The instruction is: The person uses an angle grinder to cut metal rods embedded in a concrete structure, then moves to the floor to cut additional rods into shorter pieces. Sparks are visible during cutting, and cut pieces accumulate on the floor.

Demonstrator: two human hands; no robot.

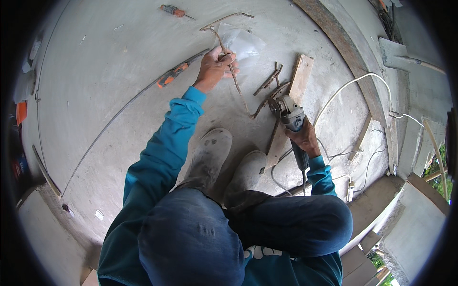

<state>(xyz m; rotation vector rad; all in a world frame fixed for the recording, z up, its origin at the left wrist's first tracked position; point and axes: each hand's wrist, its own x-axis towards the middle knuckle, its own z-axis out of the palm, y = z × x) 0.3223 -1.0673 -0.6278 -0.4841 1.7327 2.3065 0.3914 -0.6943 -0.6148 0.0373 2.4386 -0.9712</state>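
Observation:
My left hand is closed on a thin, rusty, bent metal rod, with fingers pinched around its middle. The rod's far end kinks sideways beyond my hand. Its near part turns up toward the disc of an angle grinder; I cannot tell whether they touch. The grinder, grey with a dark body, sits in the grip of my right hand over a wooden board. Short rusty rod pieces lie beside the board. Just left of my left hand rests an orange-and-black handled tool.
A screwdriver and a clear plastic bag lie on the concrete floor. A white cable loops at right, near a long rusty metal beam. A shovel blade stands farther right. My boots are close to the board.

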